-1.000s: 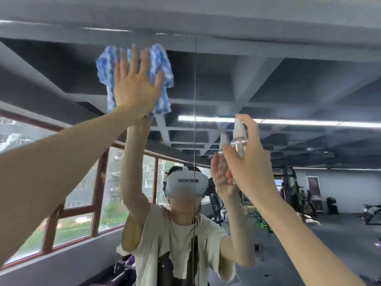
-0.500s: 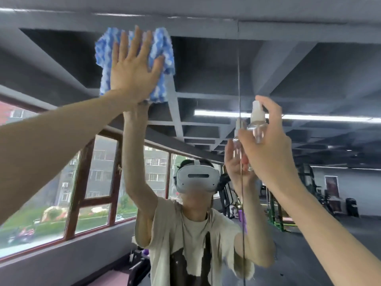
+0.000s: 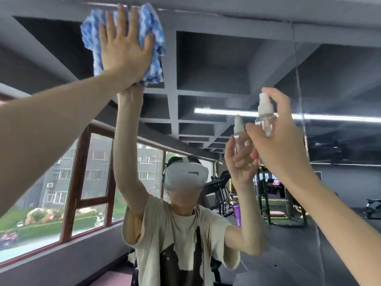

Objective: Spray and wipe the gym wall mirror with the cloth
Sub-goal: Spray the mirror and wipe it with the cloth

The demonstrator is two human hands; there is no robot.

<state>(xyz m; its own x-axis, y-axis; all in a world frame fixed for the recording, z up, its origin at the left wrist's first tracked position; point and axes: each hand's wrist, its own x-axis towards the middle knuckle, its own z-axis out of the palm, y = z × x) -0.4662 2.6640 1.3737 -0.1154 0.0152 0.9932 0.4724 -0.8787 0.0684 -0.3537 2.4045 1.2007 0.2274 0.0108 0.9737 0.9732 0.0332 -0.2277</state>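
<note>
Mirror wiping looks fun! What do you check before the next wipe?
1. The cloth lies flat on the mirror: ok.
2. The left hand is spread over the cloth: ok.
3. The right hand grips the bottle: ok.
4. The nozzle faces the mirror: cannot tell.
5. Liquid left in the bottle: cannot tell.
</note>
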